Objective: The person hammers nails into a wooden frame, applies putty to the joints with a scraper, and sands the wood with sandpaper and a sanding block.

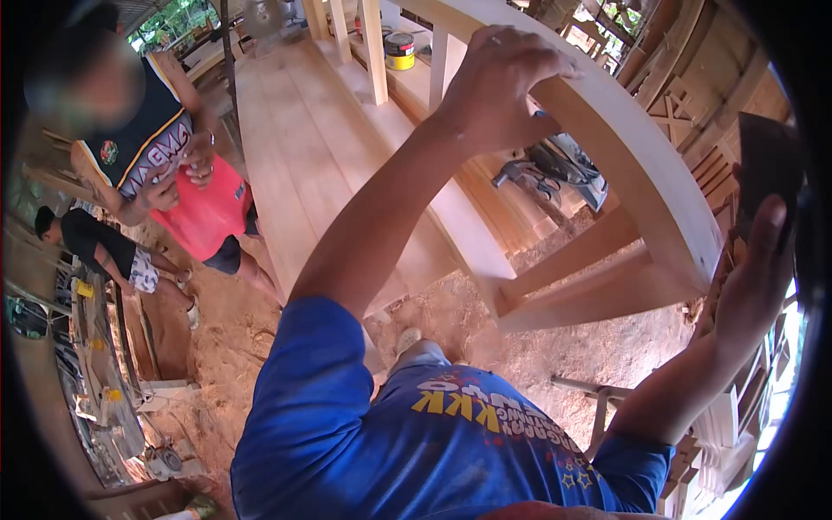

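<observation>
My left hand (507, 91) is closed on the curved pale wooden rail (637, 147) of an unfinished bench frame, fingers over its upper face and thumb on the inner side. Off to the right, my right hand (754, 269) grips a dark, flat, roughly rectangular piece (770, 173) held upright near the rail's far right end. Its exact kind does not show. Below the rail, slanted wooden members (581, 260) join at the frame's corner, and long smooth boards (321, 147) run away to the left of my left arm.
Inside the frame lie a hammer (511, 173) and a dark bundle (568, 169). A yellow and black can (399, 52) stands farther back. One person (208, 199) stands left of the boards; another (113, 251) bends over behind. Timber (724, 451) is stacked at lower right.
</observation>
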Tool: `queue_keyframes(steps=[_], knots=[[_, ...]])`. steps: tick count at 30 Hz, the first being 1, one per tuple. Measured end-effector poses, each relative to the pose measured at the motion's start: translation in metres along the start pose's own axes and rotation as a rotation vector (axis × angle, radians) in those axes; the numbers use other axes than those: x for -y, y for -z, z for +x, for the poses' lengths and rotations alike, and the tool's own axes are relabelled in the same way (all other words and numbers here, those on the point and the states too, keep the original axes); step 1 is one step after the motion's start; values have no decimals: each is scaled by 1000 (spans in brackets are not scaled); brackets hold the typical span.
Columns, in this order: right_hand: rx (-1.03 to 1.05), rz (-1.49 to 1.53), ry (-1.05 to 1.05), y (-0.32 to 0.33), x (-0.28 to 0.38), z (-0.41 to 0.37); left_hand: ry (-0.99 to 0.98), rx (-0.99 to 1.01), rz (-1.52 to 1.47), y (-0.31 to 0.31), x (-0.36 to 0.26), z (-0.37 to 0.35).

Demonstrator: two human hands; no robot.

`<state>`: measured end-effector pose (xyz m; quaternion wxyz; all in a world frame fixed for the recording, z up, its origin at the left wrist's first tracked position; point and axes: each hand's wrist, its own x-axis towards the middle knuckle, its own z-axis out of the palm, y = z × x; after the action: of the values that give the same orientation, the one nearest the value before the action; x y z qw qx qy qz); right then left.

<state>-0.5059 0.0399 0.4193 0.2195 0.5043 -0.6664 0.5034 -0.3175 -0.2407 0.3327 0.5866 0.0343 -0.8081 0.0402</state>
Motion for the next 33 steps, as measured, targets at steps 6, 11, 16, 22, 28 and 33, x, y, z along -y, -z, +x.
queue_keyframes(steps=[6, 11, 16, 22, 28, 33], knots=[[34, -317, -180, -24, 10, -1, 460, -239, -189, 50, 93, -69], [79, -459, -171, -49, 13, 5, 954, -109, -497, 30, 213, -139], [119, -551, -185, -58, 7, 10, 761, 34, -1059, -32, 257, -124], [132, -603, -176, -54, -10, 8, 797, 180, -1603, -72, 243, -110], [107, -649, -119, -37, -21, -6, 989, -16, -1386, -66, 220, -108], [32, -725, -94, -9, -16, -34, 890, -44, -1210, -61, 211, -98]])
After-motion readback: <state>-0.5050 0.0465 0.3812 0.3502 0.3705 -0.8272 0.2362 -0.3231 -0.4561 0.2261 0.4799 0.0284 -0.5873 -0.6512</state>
